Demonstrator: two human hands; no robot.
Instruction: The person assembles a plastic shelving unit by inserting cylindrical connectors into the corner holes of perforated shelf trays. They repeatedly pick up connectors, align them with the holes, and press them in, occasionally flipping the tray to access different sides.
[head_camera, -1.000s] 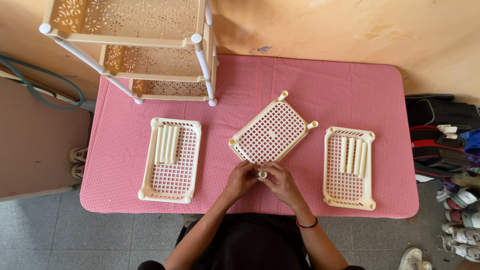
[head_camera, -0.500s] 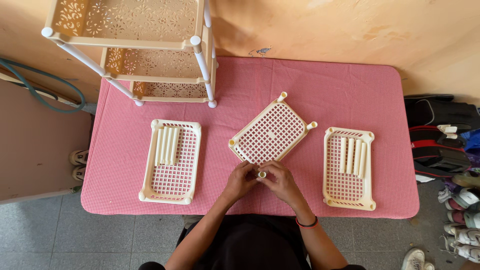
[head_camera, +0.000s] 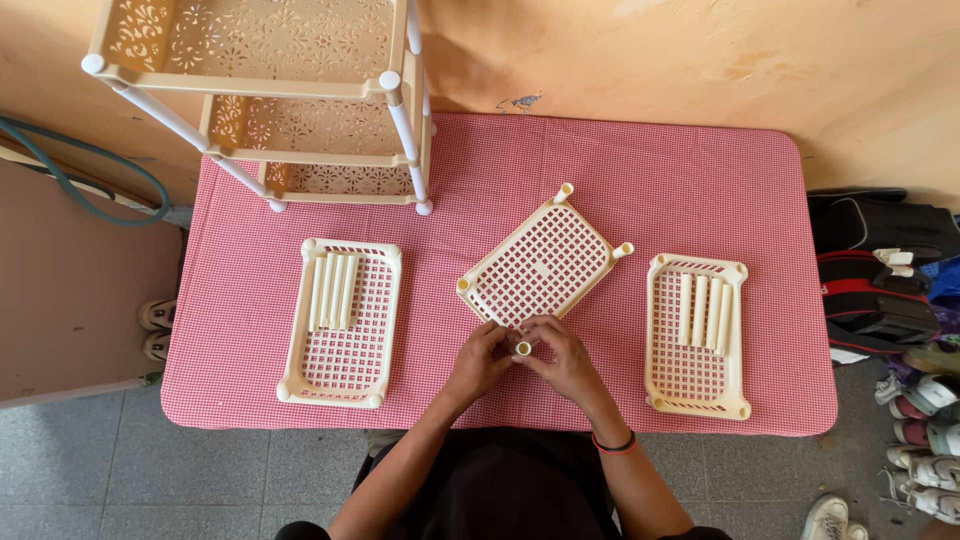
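On the table with the red and white checked cloth (head_camera: 700, 180), near its front edge, two hands meet at one corner of a cream plastic shelf tray full of little square holes (head_camera: 540, 262). The tray lies flat and turned at a slant, in the middle of the table. The left hand (head_camera: 480, 358) and the right hand (head_camera: 562, 355) are both curled in tight around a short cream plastic tube (head_camera: 523, 348) that stands at the tray's near corner. The fingers pinch the tube from both sides, and its round open end shows between them. The right wrist wears a thin red and black band (head_camera: 613, 445).

To the left lies another cream tray with holes (head_camera: 345, 350), with four cream tubes (head_camera: 334, 292) resting side by side in it. To the right lies a third cream tray (head_camera: 700, 375), also with four cream tubes (head_camera: 706, 311) in a row. At the back left corner of the table stands a built-up cream rack with white poles (head_camera: 270, 90). Shoes and bags (head_camera: 900, 300) sit on the floor to the right.
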